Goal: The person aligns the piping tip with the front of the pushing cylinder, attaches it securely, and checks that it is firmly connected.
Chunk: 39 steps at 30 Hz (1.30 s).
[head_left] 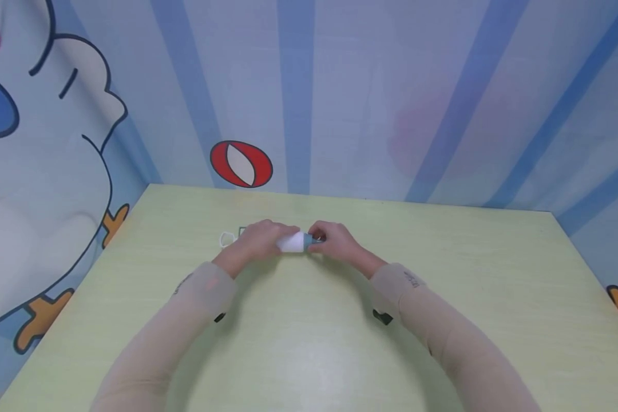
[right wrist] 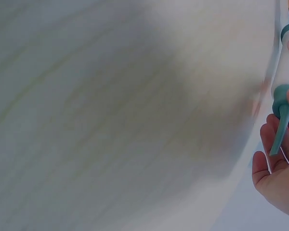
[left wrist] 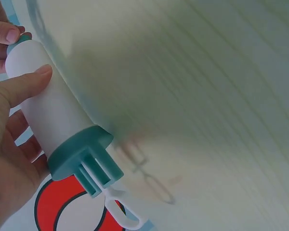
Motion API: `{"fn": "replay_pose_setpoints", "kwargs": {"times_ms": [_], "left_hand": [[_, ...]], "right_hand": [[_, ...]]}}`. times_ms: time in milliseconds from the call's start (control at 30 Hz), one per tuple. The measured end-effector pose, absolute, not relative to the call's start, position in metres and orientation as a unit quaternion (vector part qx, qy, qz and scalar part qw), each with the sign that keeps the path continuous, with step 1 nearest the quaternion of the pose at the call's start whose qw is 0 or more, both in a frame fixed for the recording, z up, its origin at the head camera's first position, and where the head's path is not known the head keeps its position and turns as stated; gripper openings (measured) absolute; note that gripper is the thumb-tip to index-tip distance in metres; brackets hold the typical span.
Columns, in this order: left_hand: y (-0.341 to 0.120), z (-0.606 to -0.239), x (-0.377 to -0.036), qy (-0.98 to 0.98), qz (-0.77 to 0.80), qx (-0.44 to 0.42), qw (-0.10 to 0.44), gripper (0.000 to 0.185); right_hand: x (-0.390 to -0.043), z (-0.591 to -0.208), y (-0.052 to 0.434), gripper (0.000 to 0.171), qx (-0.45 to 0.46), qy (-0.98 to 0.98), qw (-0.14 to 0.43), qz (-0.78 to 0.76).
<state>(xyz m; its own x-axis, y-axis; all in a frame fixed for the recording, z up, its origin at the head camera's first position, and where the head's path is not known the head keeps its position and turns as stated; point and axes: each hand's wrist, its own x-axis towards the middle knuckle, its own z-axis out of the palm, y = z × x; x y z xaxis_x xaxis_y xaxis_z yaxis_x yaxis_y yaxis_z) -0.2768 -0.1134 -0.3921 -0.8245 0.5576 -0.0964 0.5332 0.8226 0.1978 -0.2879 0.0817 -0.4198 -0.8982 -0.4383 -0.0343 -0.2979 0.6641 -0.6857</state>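
- One pale green worktop (head_left: 443,297) lies beneath the work.
- Left hand (head_left: 257,240) wraps the white tube (head_left: 291,242), held above the worktop's far middle.
- Right hand (head_left: 335,240) pinches its teal tip (right wrist: 282,120); this looks like fitting or twisting, so the next move needs a steady counter-hold.

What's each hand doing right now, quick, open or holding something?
Left hand: holding the white tube around its body.
Right hand: gripping the teal tip at the tube's end.
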Motion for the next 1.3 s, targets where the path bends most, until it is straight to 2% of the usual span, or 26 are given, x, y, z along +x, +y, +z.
{"fn": "replay_pose_setpoints", "kwargs": {"times_ms": [367,600,1300], "left_hand": [[-0.116,-0.396,-0.281,0.949,0.089,0.291,0.085,0.054],[-0.113,-0.398,-0.284,0.961,0.099,0.233,0.113,0.061],[-0.119,-0.406,-0.285,0.968,0.075,0.219,0.102,0.064]], "right_hand": [[-0.294,-0.425,0.077,0.030,-0.203,0.917,0.107,-0.327],[-0.295,-0.424,0.075,0.040,-0.203,0.922,0.124,-0.304],[-0.293,-0.421,0.076,0.046,-0.223,0.930,0.117,-0.269]]}}
